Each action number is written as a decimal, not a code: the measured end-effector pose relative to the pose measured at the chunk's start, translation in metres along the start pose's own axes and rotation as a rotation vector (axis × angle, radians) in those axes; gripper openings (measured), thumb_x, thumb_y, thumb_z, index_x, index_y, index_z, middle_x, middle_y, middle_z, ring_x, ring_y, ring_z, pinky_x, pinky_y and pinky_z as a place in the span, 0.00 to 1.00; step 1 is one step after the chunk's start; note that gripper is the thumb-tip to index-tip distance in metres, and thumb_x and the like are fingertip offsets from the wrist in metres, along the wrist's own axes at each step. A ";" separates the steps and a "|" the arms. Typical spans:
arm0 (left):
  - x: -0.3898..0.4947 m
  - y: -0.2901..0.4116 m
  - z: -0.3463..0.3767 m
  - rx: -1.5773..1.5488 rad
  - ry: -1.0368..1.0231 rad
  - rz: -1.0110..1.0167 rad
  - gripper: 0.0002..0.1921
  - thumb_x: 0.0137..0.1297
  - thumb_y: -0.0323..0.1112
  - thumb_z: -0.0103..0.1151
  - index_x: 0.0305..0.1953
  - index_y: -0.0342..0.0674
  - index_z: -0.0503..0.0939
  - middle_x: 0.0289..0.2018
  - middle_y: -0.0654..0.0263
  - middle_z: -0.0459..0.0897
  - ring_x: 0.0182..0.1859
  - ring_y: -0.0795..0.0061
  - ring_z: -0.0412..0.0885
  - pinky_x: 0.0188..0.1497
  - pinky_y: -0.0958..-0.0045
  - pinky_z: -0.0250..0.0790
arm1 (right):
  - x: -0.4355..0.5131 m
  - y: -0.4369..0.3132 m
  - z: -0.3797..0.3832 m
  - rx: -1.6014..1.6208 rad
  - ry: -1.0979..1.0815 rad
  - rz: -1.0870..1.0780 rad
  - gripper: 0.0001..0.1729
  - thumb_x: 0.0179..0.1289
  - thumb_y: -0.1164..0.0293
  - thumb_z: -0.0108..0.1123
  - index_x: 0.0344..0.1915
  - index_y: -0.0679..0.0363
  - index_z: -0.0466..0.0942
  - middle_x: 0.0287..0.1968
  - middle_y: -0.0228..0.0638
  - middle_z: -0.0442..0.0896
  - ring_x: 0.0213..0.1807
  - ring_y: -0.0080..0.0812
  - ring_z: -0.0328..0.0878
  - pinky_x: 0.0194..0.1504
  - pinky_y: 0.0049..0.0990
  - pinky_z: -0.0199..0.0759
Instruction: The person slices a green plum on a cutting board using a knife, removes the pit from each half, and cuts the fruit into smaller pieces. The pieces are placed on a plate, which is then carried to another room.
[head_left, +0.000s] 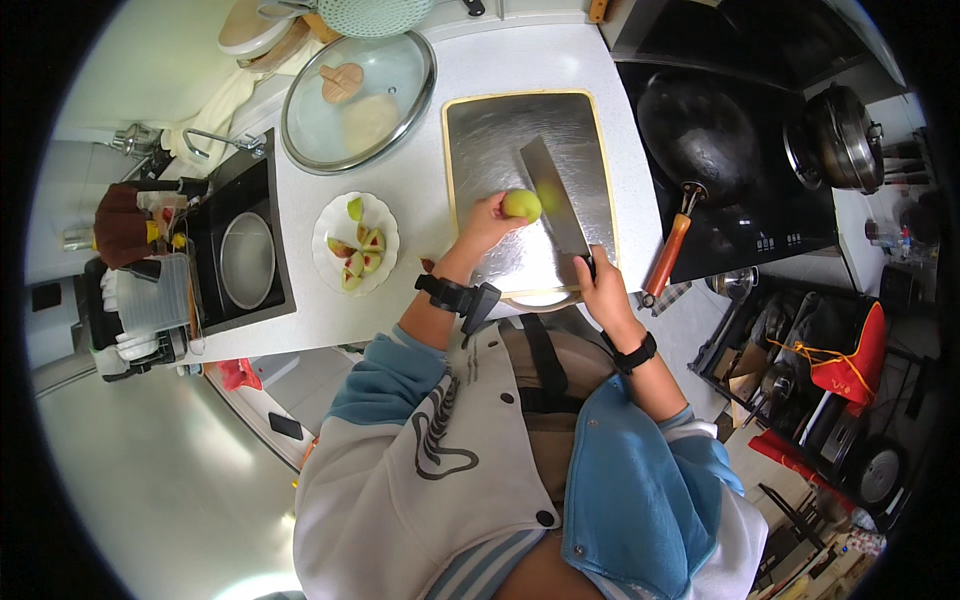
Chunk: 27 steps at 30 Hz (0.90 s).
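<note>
Between the fingers of my left hand (487, 220) is a round yellow-green fruit (523, 205), over a metal-faced cutting board (491, 135) with a pale yellow rim. My right hand (604, 289) grips the black handle of a broad cleaver (556, 202). Its blade slants up and to the left across the board, just right of the fruit, and carries a yellowish reflection. To the left, a white scalloped plate (324, 225) bears several cut fruit wedges (354, 263) with green skin and reddish flesh. A small dark red piece (427, 264) lies on the counter near my left wrist.
Behind the plate rests a glass lid (300, 112) with a wooden knob. The sink (274, 300) holds a metal basin (248, 260). On the black cooktop (795, 217) at right sits a wok (697, 135), its wooden handle (666, 255) jutting toward me. A lidded pot (846, 142) stands beyond.
</note>
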<state>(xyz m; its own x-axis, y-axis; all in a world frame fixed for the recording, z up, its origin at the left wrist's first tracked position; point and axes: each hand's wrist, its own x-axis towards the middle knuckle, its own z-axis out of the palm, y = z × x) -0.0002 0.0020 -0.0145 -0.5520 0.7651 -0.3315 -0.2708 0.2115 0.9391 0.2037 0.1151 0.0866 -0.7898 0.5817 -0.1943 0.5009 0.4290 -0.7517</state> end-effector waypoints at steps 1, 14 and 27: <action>-0.002 0.007 -0.001 0.001 0.002 -0.025 0.29 0.56 0.31 0.68 0.59 0.33 0.69 0.43 0.62 0.82 0.40 0.78 0.80 0.39 0.78 0.73 | -0.002 -0.001 -0.001 -0.012 0.003 -0.046 0.13 0.69 0.68 0.53 0.44 0.67 0.69 0.32 0.60 0.79 0.33 0.60 0.77 0.31 0.46 0.70; -0.004 0.008 0.003 0.060 0.208 0.047 0.26 0.59 0.28 0.66 0.57 0.29 0.69 0.41 0.57 0.82 0.39 0.74 0.81 0.39 0.77 0.74 | -0.006 -0.007 -0.004 -0.140 -0.094 -0.122 0.12 0.69 0.68 0.51 0.42 0.67 0.64 0.29 0.61 0.77 0.32 0.61 0.76 0.31 0.49 0.69; 0.013 0.000 -0.004 0.251 0.233 0.144 0.23 0.63 0.44 0.61 0.46 0.26 0.76 0.31 0.56 0.84 0.30 0.71 0.83 0.34 0.75 0.75 | 0.035 -0.015 0.040 -0.122 -0.012 -0.170 0.12 0.70 0.68 0.49 0.38 0.67 0.62 0.25 0.60 0.76 0.28 0.61 0.76 0.28 0.49 0.68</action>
<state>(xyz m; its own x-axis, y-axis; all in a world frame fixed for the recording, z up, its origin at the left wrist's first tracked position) -0.0100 0.0093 -0.0189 -0.7428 0.6453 -0.1787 0.0086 0.2761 0.9611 0.1544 0.1016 0.0660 -0.8704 0.4858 -0.0798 0.3991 0.6013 -0.6922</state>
